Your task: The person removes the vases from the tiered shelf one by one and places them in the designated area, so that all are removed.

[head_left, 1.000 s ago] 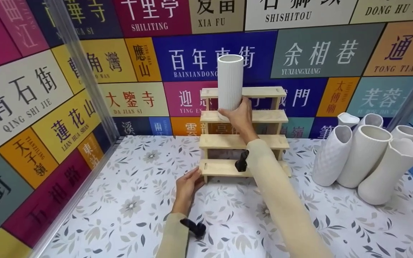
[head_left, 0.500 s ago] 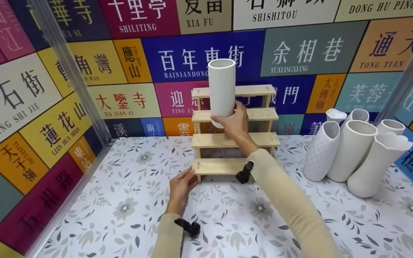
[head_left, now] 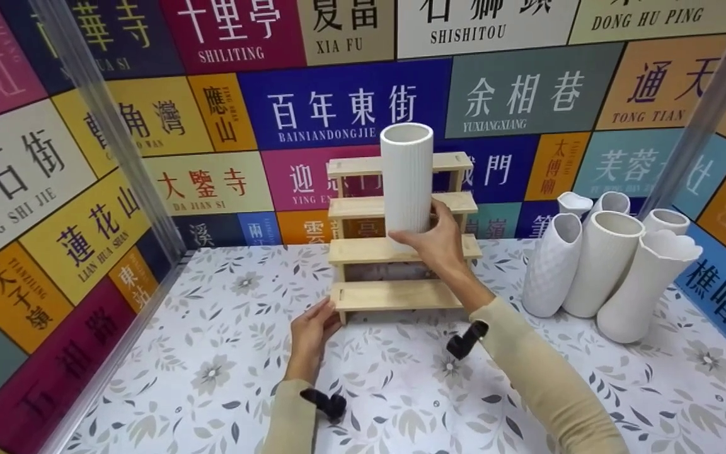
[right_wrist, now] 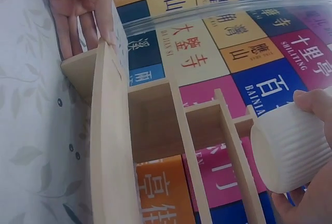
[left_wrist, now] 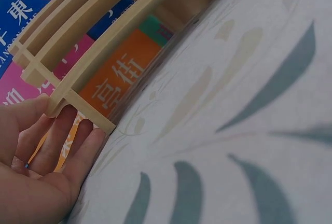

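My right hand (head_left: 442,243) grips a tall white ribbed vase (head_left: 407,183) round its lower part. The vase stands upright in the head view, in front of a four-tier wooden stepped stand (head_left: 401,295); its base overlaps the second board from the bottom. In the right wrist view, the base of the vase (right_wrist: 293,146) shows free of the boards, with thumb and fingers on either side. My left hand (head_left: 311,331) holds the lowest tier's left end. Its thumb lies at the board's corner and its fingers reach the leg below, as the left wrist view shows at the stand (left_wrist: 78,92).
To the right, several white vases stand close together, among them a diamond-patterned vase (head_left: 552,265), a wide ribbed vase (head_left: 602,265) and a scalloped-rim vase (head_left: 650,284). A leaf-patterned cloth (head_left: 212,378) covers the table. Behind rises a wall of coloured signs (head_left: 344,101).
My right hand has brought the vase lower and nearer, from the third board's level to the second's. My left hand stays at the stand's corner. The head view has shifted slightly.
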### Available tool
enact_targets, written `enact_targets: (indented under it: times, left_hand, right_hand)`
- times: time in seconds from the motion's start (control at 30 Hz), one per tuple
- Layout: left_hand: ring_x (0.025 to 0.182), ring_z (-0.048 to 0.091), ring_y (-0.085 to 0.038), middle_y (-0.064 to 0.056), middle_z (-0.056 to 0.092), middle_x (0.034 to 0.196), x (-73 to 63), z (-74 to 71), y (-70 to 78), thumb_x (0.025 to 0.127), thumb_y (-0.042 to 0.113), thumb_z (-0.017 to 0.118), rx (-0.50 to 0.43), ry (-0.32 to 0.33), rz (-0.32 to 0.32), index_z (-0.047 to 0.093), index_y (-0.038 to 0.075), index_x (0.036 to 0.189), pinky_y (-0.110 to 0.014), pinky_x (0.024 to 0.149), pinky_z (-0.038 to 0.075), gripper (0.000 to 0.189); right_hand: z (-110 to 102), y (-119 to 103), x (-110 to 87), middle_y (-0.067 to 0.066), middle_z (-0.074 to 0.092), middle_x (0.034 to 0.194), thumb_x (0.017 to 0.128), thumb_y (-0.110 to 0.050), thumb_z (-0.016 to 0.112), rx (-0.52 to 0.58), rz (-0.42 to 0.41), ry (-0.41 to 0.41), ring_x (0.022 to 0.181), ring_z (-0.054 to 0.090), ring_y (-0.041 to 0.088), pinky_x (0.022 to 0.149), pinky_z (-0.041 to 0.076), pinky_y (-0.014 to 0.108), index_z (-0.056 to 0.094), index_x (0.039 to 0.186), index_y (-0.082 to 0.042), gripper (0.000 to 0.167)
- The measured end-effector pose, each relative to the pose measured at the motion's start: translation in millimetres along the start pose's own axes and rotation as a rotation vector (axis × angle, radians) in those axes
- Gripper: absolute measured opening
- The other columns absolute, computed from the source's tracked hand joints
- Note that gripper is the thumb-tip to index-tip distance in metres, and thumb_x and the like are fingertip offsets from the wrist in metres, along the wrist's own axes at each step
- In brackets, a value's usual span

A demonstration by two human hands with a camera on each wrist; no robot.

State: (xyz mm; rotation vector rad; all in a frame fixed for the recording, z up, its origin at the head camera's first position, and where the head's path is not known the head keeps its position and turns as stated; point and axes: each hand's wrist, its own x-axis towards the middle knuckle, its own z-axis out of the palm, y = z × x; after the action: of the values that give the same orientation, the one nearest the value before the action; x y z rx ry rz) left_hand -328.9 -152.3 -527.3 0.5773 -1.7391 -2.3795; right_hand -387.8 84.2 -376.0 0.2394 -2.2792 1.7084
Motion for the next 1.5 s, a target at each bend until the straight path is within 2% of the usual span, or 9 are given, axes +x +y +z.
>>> enact_targets:
  times: [0.3,0.53,0.83,1.07,1.23,1.33,1.4,1.5]
  left_hand:
    - [0.098,0.073,-0.024,-0.019,0.073,0.118,-1.6,-1.5,-3.2,0.094,0.019,0.071,-0.013,0.005,-0.002,0.062,0.004,0.134,-0.037,0.094,0.061,0.044]
    - [0.100,0.073,-0.025,-0.020,0.073,0.117,-1.1,-4.1,-2.1,0.095,0.018,0.070,0.007,-0.023,0.047,0.060,0.001,0.135,-0.036,0.092,0.062,0.044]
    - [0.104,0.072,-0.025,-0.022,0.068,0.126,0.6,-4.6,-0.5,0.096,0.018,0.069,-0.003,-0.011,0.027,0.061,0.003,0.135,-0.036,0.095,0.061,0.043]
    - [0.106,0.072,-0.026,-0.022,0.067,0.128,1.6,-1.4,-2.1,0.095,0.017,0.069,-0.013,-0.023,0.023,0.061,0.003,0.134,-0.037,0.096,0.060,0.043]
    - [0.107,0.071,-0.028,-0.023,0.067,0.128,0.4,-2.6,-1.8,0.095,0.017,0.069,-0.024,-0.027,0.032,0.059,0.001,0.135,-0.038,0.097,0.060,0.044]
    - [0.102,0.073,-0.024,-0.021,0.069,0.125,0.0,-3.1,-2.3,0.095,0.017,0.069,-0.025,-0.022,0.035,0.060,0.001,0.135,-0.036,0.094,0.061,0.044]
    - [0.098,0.074,-0.023,-0.021,0.071,0.122,-0.5,-3.0,-2.8,0.095,0.015,0.069,-0.028,-0.021,0.046,0.060,0.000,0.135,-0.035,0.090,0.062,0.044]
    - [0.092,0.074,-0.021,-0.020,0.073,0.115,-1.3,-1.9,-2.7,0.094,0.013,0.070,-0.033,-0.015,0.058,0.061,-0.001,0.134,-0.033,0.086,0.063,0.043]
  right_hand:
    - [-41,20,-30.1,0.015,0.054,0.141,0.067,-0.033,0.094,-0.027,0.028,0.001,0.128,0.054,0.032,0.105,0.053,0.048,0.040,0.149,-0.014,0.100]
    - [-85,38,-56.3,0.019,0.050,0.146,0.068,-0.031,0.094,-0.083,-0.009,0.048,0.127,0.053,0.038,0.107,0.050,0.055,0.037,0.151,-0.009,0.102]
    - [-130,44,-83.4,0.020,0.046,0.149,0.070,-0.038,0.092,-0.137,0.057,0.084,0.130,0.050,0.041,0.108,0.048,0.058,0.033,0.153,-0.009,0.105]
    - [-163,48,-102.7,0.020,0.050,0.146,0.073,-0.043,0.089,-0.206,0.118,0.099,0.128,0.054,0.039,0.102,0.051,0.051,0.033,0.153,-0.011,0.102]
    - [-179,56,-111.5,0.021,0.047,0.149,0.077,-0.046,0.085,-0.241,0.131,0.091,0.130,0.052,0.040,0.102,0.052,0.048,0.027,0.155,-0.007,0.105]
    - [-187,63,-116.6,0.021,0.046,0.150,0.078,-0.046,0.084,-0.260,0.148,0.092,0.131,0.052,0.040,0.097,0.054,0.038,0.025,0.155,-0.006,0.105]
    - [-193,68,-120.1,0.022,0.046,0.150,0.079,-0.047,0.083,-0.273,0.165,0.098,0.131,0.052,0.040,0.096,0.054,0.035,0.025,0.155,-0.006,0.104]
    - [-200,76,-124.3,0.025,0.044,0.150,0.079,-0.048,0.083,-0.285,0.181,0.104,0.133,0.050,0.043,0.101,0.054,0.045,0.025,0.155,-0.004,0.105]
